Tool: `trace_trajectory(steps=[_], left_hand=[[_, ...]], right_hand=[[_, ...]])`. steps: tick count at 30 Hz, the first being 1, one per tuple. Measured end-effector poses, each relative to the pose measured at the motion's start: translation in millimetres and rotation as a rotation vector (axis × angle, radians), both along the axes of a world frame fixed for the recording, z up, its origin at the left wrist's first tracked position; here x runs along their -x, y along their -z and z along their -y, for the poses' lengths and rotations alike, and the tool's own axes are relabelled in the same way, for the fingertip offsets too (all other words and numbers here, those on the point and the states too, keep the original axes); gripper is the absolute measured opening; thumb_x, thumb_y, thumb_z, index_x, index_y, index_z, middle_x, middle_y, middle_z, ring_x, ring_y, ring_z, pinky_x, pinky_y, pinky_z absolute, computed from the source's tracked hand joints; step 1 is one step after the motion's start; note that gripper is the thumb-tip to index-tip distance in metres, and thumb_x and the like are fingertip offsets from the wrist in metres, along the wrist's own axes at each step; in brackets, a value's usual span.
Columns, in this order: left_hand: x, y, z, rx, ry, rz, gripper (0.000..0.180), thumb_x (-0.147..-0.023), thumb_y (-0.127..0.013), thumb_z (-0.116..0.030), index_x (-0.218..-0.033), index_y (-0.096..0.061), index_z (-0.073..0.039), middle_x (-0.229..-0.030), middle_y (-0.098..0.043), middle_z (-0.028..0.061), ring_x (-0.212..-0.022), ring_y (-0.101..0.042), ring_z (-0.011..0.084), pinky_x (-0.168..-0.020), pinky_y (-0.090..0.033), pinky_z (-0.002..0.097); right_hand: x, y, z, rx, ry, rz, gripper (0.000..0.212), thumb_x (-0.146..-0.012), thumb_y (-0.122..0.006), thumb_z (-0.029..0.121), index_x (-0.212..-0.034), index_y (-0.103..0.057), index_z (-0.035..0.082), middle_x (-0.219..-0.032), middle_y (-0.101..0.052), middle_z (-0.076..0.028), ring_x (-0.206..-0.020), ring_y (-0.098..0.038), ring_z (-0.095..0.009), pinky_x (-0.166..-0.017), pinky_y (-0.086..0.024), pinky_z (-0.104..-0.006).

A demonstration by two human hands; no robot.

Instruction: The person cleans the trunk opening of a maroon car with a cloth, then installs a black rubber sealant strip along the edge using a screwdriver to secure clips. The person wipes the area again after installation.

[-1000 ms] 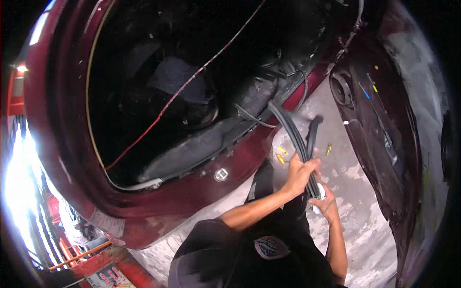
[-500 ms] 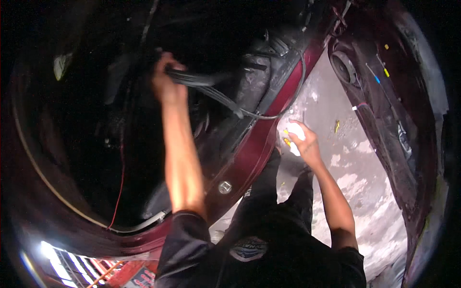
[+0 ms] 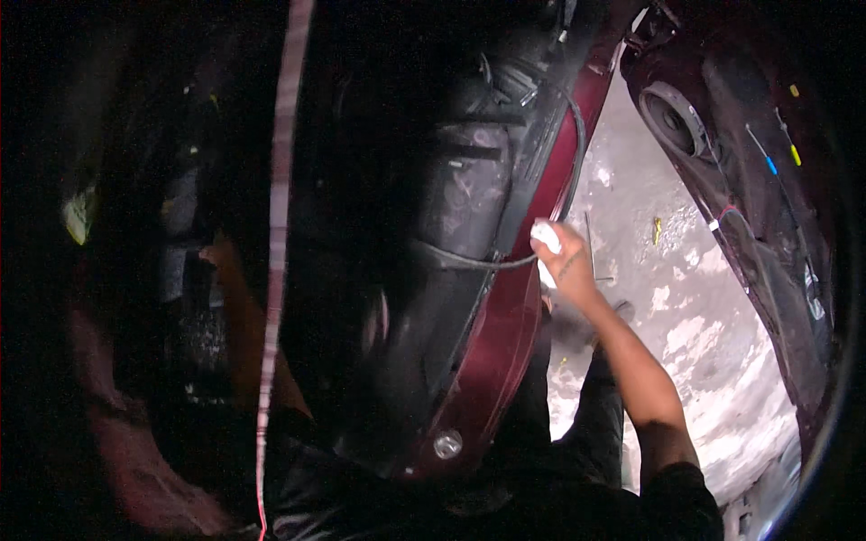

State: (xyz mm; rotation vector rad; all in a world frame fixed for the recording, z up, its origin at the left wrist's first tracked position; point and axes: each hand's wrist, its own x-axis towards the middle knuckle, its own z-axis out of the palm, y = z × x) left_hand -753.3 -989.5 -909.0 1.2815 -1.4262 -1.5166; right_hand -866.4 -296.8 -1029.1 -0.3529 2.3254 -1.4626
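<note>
My right hand (image 3: 574, 263) is closed around a white wad (image 3: 545, 236), perhaps cloth or paper, beside the dark red door sill (image 3: 505, 325). A loose black rubber strip (image 3: 577, 153) loops down past this hand and back into the car; whether they touch is unclear. Deep in the dark car interior, my left hand (image 3: 215, 252) reaches in beside a dark box-like shape (image 3: 203, 338). Shadow hides its fingers and anything in them.
A thin reddish strip (image 3: 278, 198) hangs in front of the left arm. At right stands the opened door panel (image 3: 749, 216) with a round speaker (image 3: 672, 117) and screwdrivers with blue (image 3: 771, 166) and yellow (image 3: 796, 155) handles. A small yellow piece (image 3: 657, 231) lies on the floor.
My left hand has let go of the black strip and moved left, deeper into the dark interior. The strip now hangs lower. My right hand keeps the white wad by the sill.
</note>
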Motion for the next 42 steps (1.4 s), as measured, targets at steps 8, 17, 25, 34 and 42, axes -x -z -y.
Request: trace_trajectory(steps=[8, 17, 25, 34, 42], left_hand=[[29.4, 1.5, -6.5, 0.926, 0.032, 1.192, 0.034, -0.099, -0.054, -0.029, -0.12, -0.062, -0.003, -0.107, -0.062, 0.0148, -0.095, -0.062, 0.0252, -0.082, -0.053, 0.041], [50.0, 56.3, -80.2, 1.483, 0.891, 1.588, 0.046, -0.099, -0.056, -0.034, -0.134, -0.056, -0.005, -0.127, -0.061, 0.0195, -0.113, -0.061, 0.0309, -0.095, -0.05, 0.0433], [65.3, 46.7, -108.6, 0.948, 1.01, 1.116, 0.055, -0.094, -0.06, -0.028, -0.143, -0.051, -0.005, -0.136, -0.059, 0.0241, -0.125, -0.057, 0.0394, -0.102, -0.047, 0.0467], [-69.8, -74.4, -51.7, 1.067, 0.577, 1.768, 0.05, -0.079, -0.075, -0.024, -0.128, -0.065, -0.014, -0.116, -0.067, 0.0181, -0.109, -0.061, 0.0398, -0.092, -0.052, 0.0491], [-51.8, -37.9, -109.1, 1.402, 0.998, 1.459, 0.057, -0.082, -0.067, -0.019, -0.136, -0.056, -0.006, -0.119, -0.067, 0.0209, -0.112, -0.063, 0.0399, -0.099, -0.049, 0.0509]], right_hand=[[175.2, 21.4, 72.8, 0.004, 0.041, -0.462, 0.056, -0.088, -0.07, 0.018, -0.141, -0.054, 0.011, -0.133, -0.057, -0.022, -0.122, -0.058, -0.038, -0.101, -0.047, -0.0431], [85.0, -23.3, 99.8, -0.151, -0.287, -0.294, 0.047, -0.073, -0.071, 0.0, -0.119, -0.066, 0.008, -0.106, -0.066, -0.021, -0.096, -0.065, -0.043, -0.084, -0.053, -0.0476], [41.0, -29.1, 85.6, -0.031, -0.245, -0.137, 0.053, -0.076, -0.063, -0.009, -0.125, -0.062, 0.009, -0.103, -0.063, -0.018, -0.095, -0.064, -0.042, -0.081, -0.052, -0.0447], [104.2, 2.8, 94.2, 0.168, 0.082, 0.015, 0.032, -0.083, -0.066, -0.001, -0.113, -0.068, 0.008, -0.102, -0.071, -0.02, -0.095, -0.069, -0.036, -0.084, -0.053, -0.0385], [141.8, 41.0, 72.0, 0.069, 0.01, 0.109, 0.029, -0.086, -0.067, 0.008, -0.115, -0.07, 0.008, -0.096, -0.073, -0.016, -0.088, -0.07, -0.025, -0.079, -0.053, -0.0354]])
